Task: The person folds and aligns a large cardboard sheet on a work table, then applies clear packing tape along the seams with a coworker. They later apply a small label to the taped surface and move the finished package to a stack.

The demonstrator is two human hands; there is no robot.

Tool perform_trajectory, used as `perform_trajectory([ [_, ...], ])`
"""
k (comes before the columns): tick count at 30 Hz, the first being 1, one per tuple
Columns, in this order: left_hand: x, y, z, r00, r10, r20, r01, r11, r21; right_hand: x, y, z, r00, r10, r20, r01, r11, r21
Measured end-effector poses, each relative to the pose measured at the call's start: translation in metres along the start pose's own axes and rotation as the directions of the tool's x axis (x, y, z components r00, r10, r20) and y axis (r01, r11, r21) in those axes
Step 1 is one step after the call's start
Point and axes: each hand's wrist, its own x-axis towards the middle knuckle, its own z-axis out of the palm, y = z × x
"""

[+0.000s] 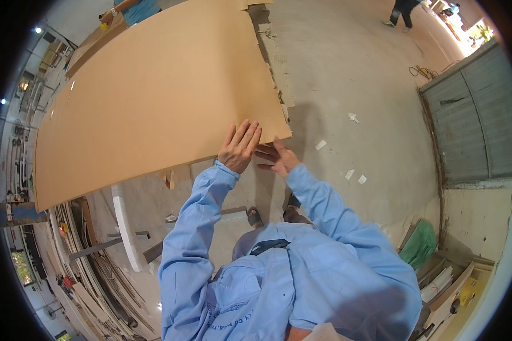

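A large, flat tan sheet (153, 102) spreads across the upper left, its near right corner in front of me. It could be cardboard or thin board; I cannot tell which. My left hand (240, 145) lies flat on top of the sheet by the near edge, fingers stretched out together and pointing away from me. Just right of it, my right hand (279, 158) is at the edge beside the corner. Its thumb points up against the edge, while its spread fingers reach left, partly below the sheet. Ragged, torn layers (274, 79) stick out beneath the sheet's right side.
At the far left a person in a blue-green top (139, 10) leans by the sheet; another person (404, 12) stands far right. Long strips (96, 256) are piled at lower left, near a white post (125, 227). White scraps (321, 145) lie on the floor. A grey metal panel (472, 119) stands right.
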Motion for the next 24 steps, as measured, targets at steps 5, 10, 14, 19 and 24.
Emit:
perform_trajectory([
  [5,-0.001,0.001,0.000,1.000,-0.021,0.020,0.021,1.000,-0.009,0.022,0.019,0.023,0.991,-0.070,-0.115,0.080,0.993,0.088],
  [10,0.000,0.001,0.000,0.997,-0.054,0.058,0.058,0.995,-0.078,0.025,0.020,-0.001,0.714,-0.688,-0.125,0.613,0.702,-0.363],
  [14,0.005,0.003,-0.007,0.991,-0.062,0.115,0.074,0.992,-0.104,0.026,-0.019,-0.034,0.756,-0.652,0.054,0.423,0.423,-0.801],
  [19,0.013,0.007,-0.021,0.971,-0.057,0.234,0.089,0.987,-0.131,0.027,-0.042,-0.030,0.951,-0.304,0.054,0.222,0.553,-0.803],
  [24,0.013,0.006,-0.021,0.963,-0.066,0.260,0.066,0.998,0.008,0.009,-0.026,-0.015,0.853,-0.506,0.126,0.420,0.525,-0.740],
])
